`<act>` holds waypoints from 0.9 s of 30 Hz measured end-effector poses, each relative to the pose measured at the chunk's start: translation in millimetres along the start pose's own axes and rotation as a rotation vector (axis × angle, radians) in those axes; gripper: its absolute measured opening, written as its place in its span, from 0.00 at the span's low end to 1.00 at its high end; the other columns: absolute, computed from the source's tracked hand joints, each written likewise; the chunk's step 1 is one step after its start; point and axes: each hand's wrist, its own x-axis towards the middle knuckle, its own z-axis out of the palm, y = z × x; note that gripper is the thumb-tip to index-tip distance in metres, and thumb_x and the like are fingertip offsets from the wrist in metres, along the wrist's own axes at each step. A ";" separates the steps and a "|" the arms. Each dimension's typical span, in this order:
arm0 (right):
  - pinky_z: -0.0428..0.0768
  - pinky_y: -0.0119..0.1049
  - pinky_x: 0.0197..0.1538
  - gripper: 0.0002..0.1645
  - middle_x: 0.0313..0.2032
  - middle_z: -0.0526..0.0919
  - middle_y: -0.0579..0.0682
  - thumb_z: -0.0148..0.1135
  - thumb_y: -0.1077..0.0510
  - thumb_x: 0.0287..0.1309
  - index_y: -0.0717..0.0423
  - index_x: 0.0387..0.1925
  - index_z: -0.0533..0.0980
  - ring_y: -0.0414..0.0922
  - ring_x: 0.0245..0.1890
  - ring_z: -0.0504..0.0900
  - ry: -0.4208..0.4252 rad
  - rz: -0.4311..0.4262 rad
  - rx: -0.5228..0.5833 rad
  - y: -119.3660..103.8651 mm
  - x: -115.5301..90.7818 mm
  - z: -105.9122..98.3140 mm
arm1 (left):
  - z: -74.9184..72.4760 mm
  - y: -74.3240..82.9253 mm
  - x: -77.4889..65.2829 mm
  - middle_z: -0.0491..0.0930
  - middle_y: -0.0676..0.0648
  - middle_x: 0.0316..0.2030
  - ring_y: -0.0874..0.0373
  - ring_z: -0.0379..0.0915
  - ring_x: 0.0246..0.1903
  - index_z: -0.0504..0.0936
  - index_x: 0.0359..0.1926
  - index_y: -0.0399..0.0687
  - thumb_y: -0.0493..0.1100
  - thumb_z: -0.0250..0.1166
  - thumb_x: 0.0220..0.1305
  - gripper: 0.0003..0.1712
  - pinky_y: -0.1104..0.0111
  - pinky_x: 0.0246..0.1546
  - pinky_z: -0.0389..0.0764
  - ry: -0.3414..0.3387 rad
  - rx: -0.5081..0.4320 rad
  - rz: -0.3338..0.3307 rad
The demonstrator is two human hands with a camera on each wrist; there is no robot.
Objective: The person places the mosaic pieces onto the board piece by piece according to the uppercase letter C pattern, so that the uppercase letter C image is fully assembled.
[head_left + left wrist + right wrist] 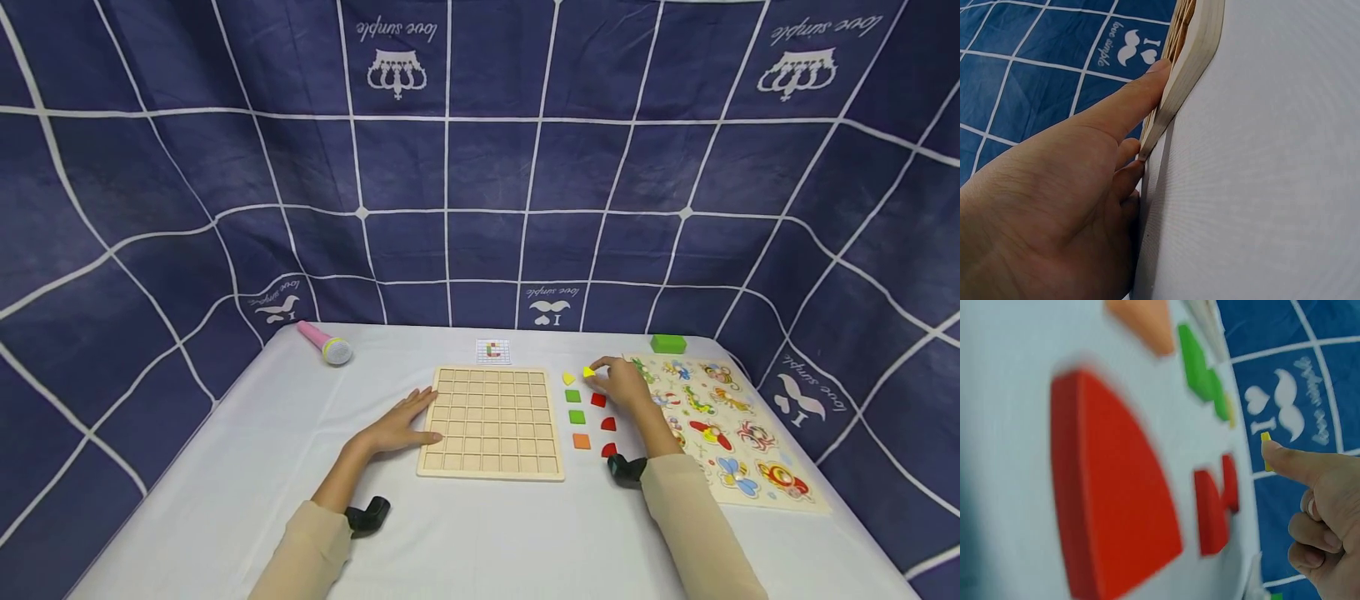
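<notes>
A square wooden board (491, 476) with a grid of shallow cells lies on the table. On its left edge rests my left hand (390, 427), thumb and fingers spread and touching the rim. My right hand (627, 388) pinches a small yellow block (588, 372) between thumb and index finger, right of the board. Beneath and beside it sit a second yellow block (568, 378), two green squares (573, 396), an orange square (581, 441), a red square (598, 400) and two red quarter-circle blocks (608, 424). In the right wrist view the pinched block shows only partly past the fingertip.
Behind the board lies a small pattern card (492, 352). An animal puzzle board (750, 467) covers the table's right side, partly under the right arm. A green block (668, 343) stands at the back right, a pink toy microphone (326, 343) at the back left.
</notes>
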 end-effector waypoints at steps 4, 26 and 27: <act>0.66 0.35 0.21 0.19 0.21 0.74 0.51 0.68 0.52 0.50 0.56 0.43 0.80 0.45 0.19 0.66 0.076 -0.069 0.012 -21.5 -3.8 -1.5 | -0.6 -0.2 -0.8 0.46 0.44 0.70 0.45 0.32 0.69 0.53 0.70 0.45 0.61 0.66 0.51 0.53 0.47 0.65 0.41 0.004 0.005 0.005; 0.67 0.32 0.19 0.18 0.22 0.79 0.49 0.70 0.50 0.48 0.52 0.41 0.82 0.42 0.19 0.69 0.048 -0.183 0.045 -116.0 -8.1 59.7 | 1.0 -0.8 -0.4 0.47 0.44 0.70 0.45 0.33 0.69 0.53 0.70 0.44 0.60 0.67 0.51 0.53 0.48 0.66 0.41 0.018 0.003 0.016; 0.69 0.33 0.20 0.18 0.25 0.81 0.51 0.70 0.50 0.47 0.52 0.41 0.82 0.42 0.20 0.72 0.039 -0.186 0.045 -117.6 -8.5 62.1 | 1.0 -0.8 -0.5 0.47 0.44 0.70 0.45 0.33 0.69 0.53 0.70 0.44 0.60 0.67 0.51 0.53 0.48 0.66 0.41 0.018 0.006 0.018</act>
